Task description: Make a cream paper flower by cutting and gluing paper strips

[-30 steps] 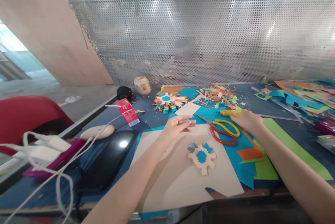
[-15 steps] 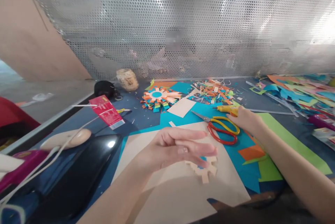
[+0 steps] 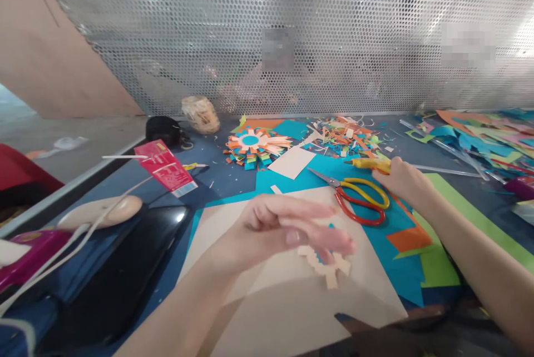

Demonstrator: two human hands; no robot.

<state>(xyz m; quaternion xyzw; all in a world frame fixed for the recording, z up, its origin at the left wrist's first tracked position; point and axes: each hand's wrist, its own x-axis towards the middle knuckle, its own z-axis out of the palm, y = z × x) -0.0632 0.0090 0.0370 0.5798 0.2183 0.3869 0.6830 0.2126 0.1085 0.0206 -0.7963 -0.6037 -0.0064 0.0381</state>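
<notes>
My left hand (image 3: 283, 229) hovers open, fingers stretched to the right, just above a small beige and blue cut-paper flower (image 3: 327, 265) lying on a large beige sheet (image 3: 287, 301). Its fingers hide part of the flower. My right hand (image 3: 403, 179) reaches to the far side of the table and closes around a yellow glue tube (image 3: 367, 163). Red and yellow scissors (image 3: 359, 198) lie on blue paper between my two hands, just left of my right hand.
A layered orange, blue and beige paper flower (image 3: 254, 145) and a heap of paper scraps (image 3: 346, 140) lie near the perforated metal screen (image 3: 292, 29). Coloured sheets (image 3: 479, 140) pile at right. A red carton (image 3: 164, 167), a black device (image 3: 125, 268) and white cables (image 3: 62, 259) sit at left.
My left hand drew back from the far edge of the beige sheet to hover over the small paper flower. The view tilted down and closer. My right hand stayed on the glue tube.
</notes>
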